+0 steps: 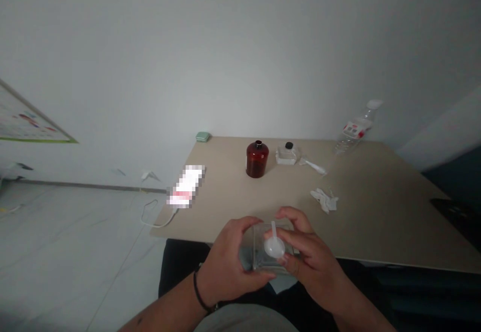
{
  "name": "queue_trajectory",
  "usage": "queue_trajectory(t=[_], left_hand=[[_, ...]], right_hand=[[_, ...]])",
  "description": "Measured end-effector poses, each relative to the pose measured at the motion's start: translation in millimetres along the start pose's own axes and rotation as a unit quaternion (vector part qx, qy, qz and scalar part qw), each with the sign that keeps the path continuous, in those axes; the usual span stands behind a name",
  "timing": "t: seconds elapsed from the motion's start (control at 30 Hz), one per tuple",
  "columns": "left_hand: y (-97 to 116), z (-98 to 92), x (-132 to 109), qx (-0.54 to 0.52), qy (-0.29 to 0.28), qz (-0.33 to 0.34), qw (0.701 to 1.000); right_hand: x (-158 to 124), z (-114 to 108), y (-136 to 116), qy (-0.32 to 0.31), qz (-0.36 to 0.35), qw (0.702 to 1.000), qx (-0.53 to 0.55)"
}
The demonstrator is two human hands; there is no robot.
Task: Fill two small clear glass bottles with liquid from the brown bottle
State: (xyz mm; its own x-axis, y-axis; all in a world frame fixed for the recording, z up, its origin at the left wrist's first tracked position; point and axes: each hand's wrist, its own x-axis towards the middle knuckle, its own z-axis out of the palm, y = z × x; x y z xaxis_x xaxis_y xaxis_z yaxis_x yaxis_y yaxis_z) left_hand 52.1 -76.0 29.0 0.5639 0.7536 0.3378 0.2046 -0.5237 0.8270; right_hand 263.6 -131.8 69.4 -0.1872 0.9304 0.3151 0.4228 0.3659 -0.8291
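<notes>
Both hands are raised at the table's near edge. My left hand [229,257] grips the left side of a clear square glass jar [259,252]. My right hand [310,254] wraps its far and right sides. A white plastic scoop [274,246] shows against the jar, its bowl low and its handle pointing up, right by my right fingers. I cannot tell whether the scoop is inside the jar or held in front of it. My hands hide parts of the jar.
On the beige table [376,222] stand an amber bottle [257,160], a small black-capped glass jar [287,154], and a plastic water bottle [353,130]. A white spoon [313,167], crumpled white gloves [324,200], a cabled phone [186,187], and a green tin [202,136] also lie there.
</notes>
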Motion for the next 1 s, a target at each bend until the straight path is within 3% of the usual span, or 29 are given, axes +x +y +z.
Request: queue_trajectory(t=[0.2,0.4,0.53,0.63,0.8,0.9,1.0], left_hand=[[-4.2,12.5,4.3,0.017,0.043,-0.021,0.999],[-14.1,11.7,30.0,-0.075,-0.042,-0.077,0.993],[-23.3,7.8,42.3,-0.103,-0.042,-0.068,0.991],[-37.1,0.8,38.0,-0.056,-0.024,-0.046,0.997],[-60.2,-8.3,16.4,0.056,-0.035,-0.049,0.997],[-61.7,-5.8,11.5,0.121,-0.034,-0.011,0.992],[-57.6,-0.5,13.9,0.171,-0.028,0.014,0.985]], right_hand=[[-0.9,1.9,6.2,0.049,0.004,0.996,-0.076],[20.1,-16.7,8.0,0.022,0.056,0.985,-0.162],[45.2,-44.3,8.9,0.063,0.074,0.977,-0.188],[73.5,-78.7,10.1,0.108,0.084,0.967,-0.214],[142.6,-138.1,14.2,0.210,0.041,0.921,-0.325],[188.9,-156.7,23.9,0.209,0.071,0.899,-0.377],[227.9,-157.4,43.0,0.153,0.093,0.906,-0.385]])
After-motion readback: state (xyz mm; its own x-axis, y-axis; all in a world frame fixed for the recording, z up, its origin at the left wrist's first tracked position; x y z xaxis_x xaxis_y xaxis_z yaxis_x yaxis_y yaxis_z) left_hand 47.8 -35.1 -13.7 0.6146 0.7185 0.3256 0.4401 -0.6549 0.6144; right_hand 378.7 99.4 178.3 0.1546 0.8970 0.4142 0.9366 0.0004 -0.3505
